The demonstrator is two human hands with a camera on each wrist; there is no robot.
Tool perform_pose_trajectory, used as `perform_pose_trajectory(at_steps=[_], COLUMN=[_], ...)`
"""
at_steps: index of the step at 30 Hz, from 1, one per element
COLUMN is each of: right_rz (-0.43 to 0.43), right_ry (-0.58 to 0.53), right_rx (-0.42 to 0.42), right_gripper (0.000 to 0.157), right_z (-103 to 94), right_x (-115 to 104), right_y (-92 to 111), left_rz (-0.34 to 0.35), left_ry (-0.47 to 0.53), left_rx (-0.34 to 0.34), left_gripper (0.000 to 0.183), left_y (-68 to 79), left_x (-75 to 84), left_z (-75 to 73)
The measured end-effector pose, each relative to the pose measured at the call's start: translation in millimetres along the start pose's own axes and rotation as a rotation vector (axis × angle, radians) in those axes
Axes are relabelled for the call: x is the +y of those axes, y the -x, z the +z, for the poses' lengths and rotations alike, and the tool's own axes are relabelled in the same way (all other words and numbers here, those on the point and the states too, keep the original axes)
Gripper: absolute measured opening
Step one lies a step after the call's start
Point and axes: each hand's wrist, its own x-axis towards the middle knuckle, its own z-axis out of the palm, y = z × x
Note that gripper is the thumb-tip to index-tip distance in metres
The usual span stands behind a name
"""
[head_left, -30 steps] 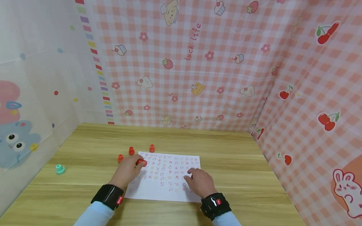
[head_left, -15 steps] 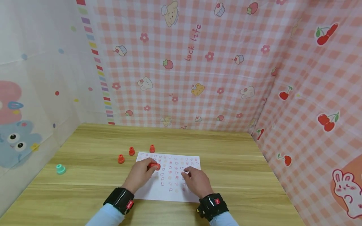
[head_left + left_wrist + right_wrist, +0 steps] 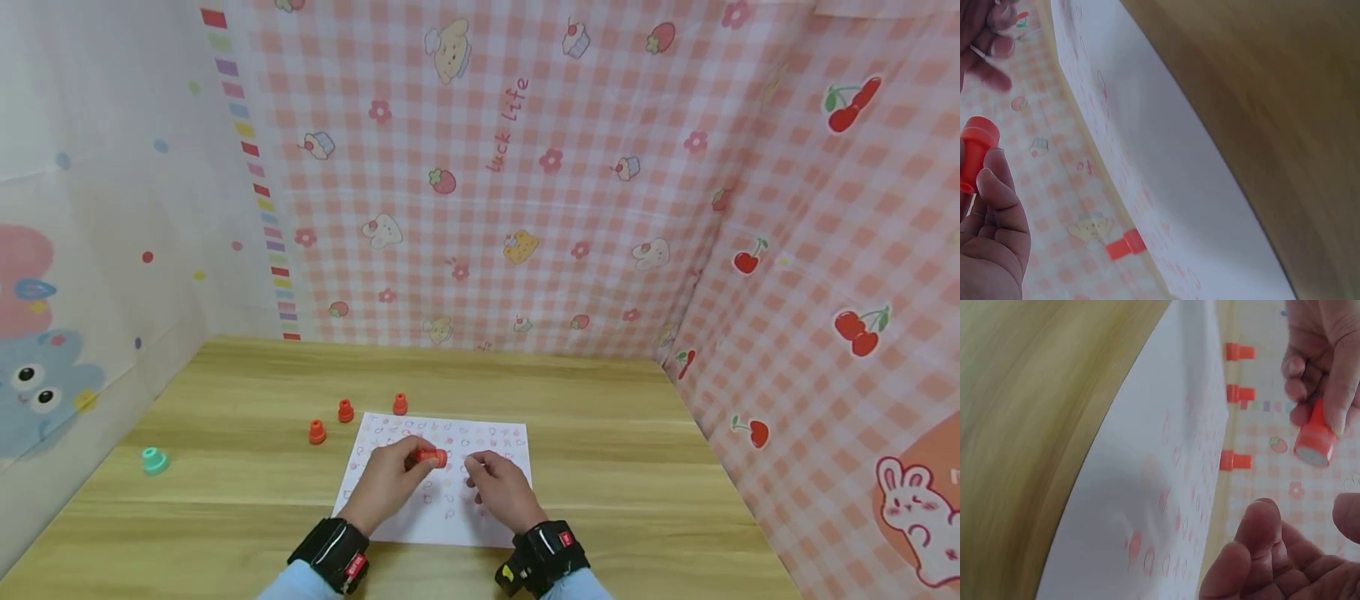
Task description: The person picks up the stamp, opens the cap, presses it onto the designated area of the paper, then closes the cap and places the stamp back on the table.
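Observation:
Over the middle of the paper (image 3: 408, 521), my left hand (image 3: 387, 483) pinches a small red stamp (image 3: 432, 457) by its narrow handle, the wide end turned toward the right hand. The right wrist view shows that stamp's pale round face (image 3: 1312, 455). My right hand (image 3: 501, 490) is just to the right of the stamp, its fingers loosely bent and nothing between them. In the left wrist view its fingertips (image 3: 1002, 45) are apart from the stamp. Rows of small red and pink printed marks cover much of the sheet.
Beyond the paper's far left corner stand three more red stamps (image 3: 317, 432), apart from one another. A turquoise stamp (image 3: 154, 461) stands farther left on the wooden table (image 3: 622, 467). Patterned cloth (image 3: 480, 208) hangs behind and along the sides.
My left hand has carried the red stamp from the paper's left side rightward to its middle. My right hand has shifted a little left toward it.

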Motion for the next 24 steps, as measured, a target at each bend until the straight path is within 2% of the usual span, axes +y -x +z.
perform_pose_trajectory(at_steps=[4, 7, 11, 17, 24], right_rz=[0.034, 0.051, 0.069, 0.068, 0.087], right_ry=[-0.170, -0.252, -0.287, -0.322, -0.415], right_rx=[-0.039, -0.064, -0.082, -0.102, -0.158], right_gripper=[0.043, 0.043, 0.042, 0.037, 0.033], right_z=[5.2, 8.0, 9.9, 10.2, 6.0], right_x=[-3, -3, -4, -3, -7], right_y=[1, 1, 0, -3, 0], left_rz=[0.024, 0.043, 0.060, 0.093, 0.097], left_ry=[0.032, 0.042, 0.049, 0.053, 0.061], left_rx=[-0.015, -0.037, -0.055, -0.039, -0.025], left_gripper=[0.006, 0.007, 0.008, 0.008, 0.008], left_y=[2.8, 4.3, 6.1, 6.4, 7.1], left_x=[2.0, 3.6, 5.6, 7.3, 10.3], left_z=[7.8, 12.6, 16.7, 20.3, 21.3])
